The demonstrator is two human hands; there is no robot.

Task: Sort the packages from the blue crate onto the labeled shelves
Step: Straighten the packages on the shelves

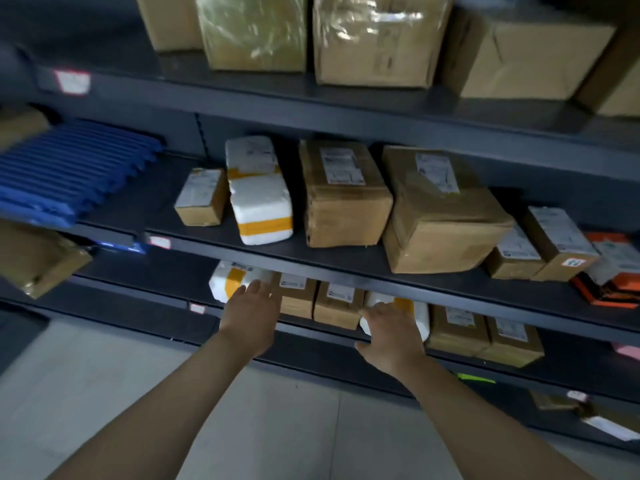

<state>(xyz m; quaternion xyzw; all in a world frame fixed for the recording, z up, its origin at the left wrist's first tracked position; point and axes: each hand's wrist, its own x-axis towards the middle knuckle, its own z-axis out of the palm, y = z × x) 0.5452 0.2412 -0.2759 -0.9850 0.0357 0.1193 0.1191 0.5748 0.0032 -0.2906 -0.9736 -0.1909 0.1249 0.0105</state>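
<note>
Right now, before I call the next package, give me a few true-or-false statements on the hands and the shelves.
1. The left hand and the right hand both reach toward the lower shelf. True.
2. The left hand grips a cardboard box. False: its fingers are straight and it holds nothing.
3. An orange package lies at the right end of the middle shelf. True.
4. The white foam package on the middle shelf is bound in blue tape. False: the tape is yellow.
</note>
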